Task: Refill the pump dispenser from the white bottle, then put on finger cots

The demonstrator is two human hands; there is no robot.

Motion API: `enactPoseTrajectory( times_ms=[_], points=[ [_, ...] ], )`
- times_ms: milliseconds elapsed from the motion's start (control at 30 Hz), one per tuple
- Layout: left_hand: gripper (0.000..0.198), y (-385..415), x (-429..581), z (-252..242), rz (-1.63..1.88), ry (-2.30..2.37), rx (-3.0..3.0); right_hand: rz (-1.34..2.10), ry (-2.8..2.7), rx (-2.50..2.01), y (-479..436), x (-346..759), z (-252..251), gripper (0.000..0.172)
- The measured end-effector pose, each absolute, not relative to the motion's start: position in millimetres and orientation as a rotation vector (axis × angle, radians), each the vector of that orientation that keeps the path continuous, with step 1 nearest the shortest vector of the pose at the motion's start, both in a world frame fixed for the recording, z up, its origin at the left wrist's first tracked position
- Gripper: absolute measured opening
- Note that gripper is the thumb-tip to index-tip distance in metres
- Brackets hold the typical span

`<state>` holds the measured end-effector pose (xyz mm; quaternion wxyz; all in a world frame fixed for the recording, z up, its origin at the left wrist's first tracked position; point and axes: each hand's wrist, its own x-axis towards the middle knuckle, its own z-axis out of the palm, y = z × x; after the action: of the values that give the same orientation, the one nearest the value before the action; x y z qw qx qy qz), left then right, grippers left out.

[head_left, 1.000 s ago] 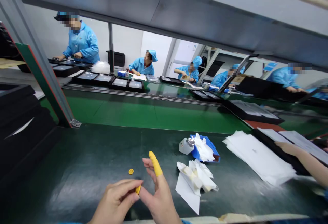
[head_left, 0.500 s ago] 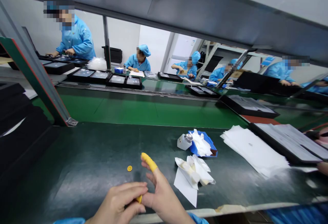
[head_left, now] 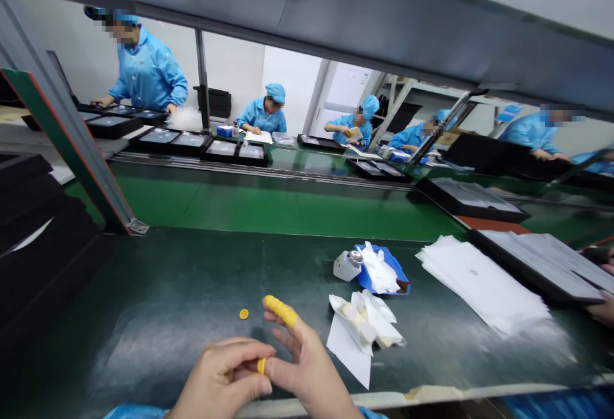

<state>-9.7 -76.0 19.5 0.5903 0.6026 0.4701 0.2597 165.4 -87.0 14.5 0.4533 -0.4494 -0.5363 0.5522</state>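
Yellow finger cot (head_left: 281,311) on right hand (head_left: 307,358)

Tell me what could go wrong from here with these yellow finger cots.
The pinched yellow finger cot is tiny, so it could slip from the left hand. The loose rolled finger cot lies unsecured on the dark green bench mat and might roll away or get lost. The crumpled white wipes sit close to the right hand, so a careless move could disturb them.
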Motion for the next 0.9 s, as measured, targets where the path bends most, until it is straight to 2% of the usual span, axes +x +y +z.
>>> enactPoseTrajectory(
  times_ms=[167,300,500,667,900],
  points=[
    [0.045,-77.8,-9.2,17.2,0.570,1.028,1.329,1.396,-1.284,-1.118,-87.3,162.0,22.6,0.076],
    [0.053,-78.7,-7.0,17.6,0.516,1.093,1.390,1.439,-1.226,-1.073,-87.9,157.6,23.1,0.080],
    [0.054,-78.1,-6.7,6.1,0.548,1.011,1.334,1.486,-1.161,-0.999,-91.4,158.4,11.5,0.079],
    [0.063,-73.1,-13.6,-3.3,0.599,0.918,1.394,1.264,-1.165,-0.963,-89.8,160.5,4.1,0.073],
    [0.059,-81.8,-7.7,17.4,0.674,0.989,1.421,1.232,-1.079,-0.979,-92.2,154.0,11.5,0.069]
  ],
)
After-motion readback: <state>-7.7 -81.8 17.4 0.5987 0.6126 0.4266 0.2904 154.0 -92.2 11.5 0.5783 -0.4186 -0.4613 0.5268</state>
